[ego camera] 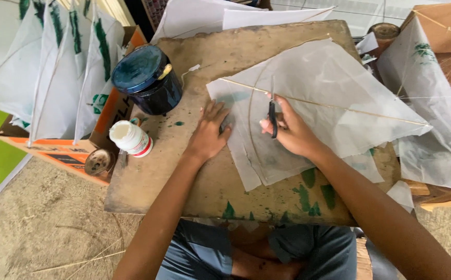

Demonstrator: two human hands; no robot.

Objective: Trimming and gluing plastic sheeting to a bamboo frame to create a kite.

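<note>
On board (194,176) | right hand (293,132) grip grasping scissors (272,116) over kite paper (319,103) | left hand (207,135) flat, released, pressing paper

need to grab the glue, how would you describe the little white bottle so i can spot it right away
Start at the wooden board on the person's lap and go to its left edge, just below the big dark blue jar. The white bottle lies there on its side; it is the only small white container, with a red band.

Lying across the lap: a worn wooden surface (205,192), flecked with green paint. Resting directly on it: a translucent paper kite (329,98) with thin stick spars, a dark blue lidded pot (148,78), a small white bottle (130,138) tipped sideways at the left edge.
</note>
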